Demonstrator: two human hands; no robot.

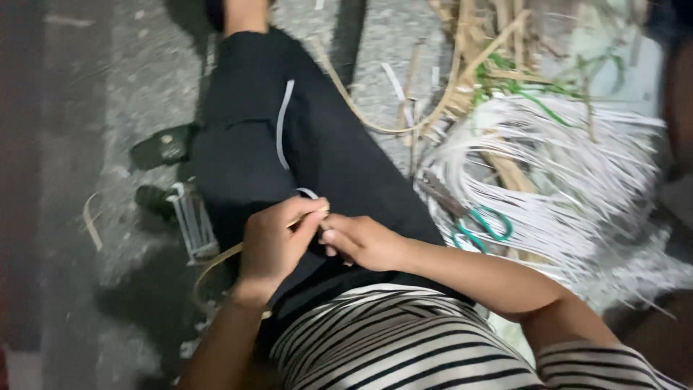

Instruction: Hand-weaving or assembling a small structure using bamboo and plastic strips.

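Note:
My left hand and my right hand meet over my lap, on my black trousers. Both pinch a thin tan cane strip that curves down and left from under my left hand. A white strip lies along my thigh. My fingers hide the strip's end.
A big coil of white strips lies on the ground to the right, with green-handled scissors at its near edge and tan cane stalks behind. Dark sandals and a small white wire frame sit at the left on grey concrete.

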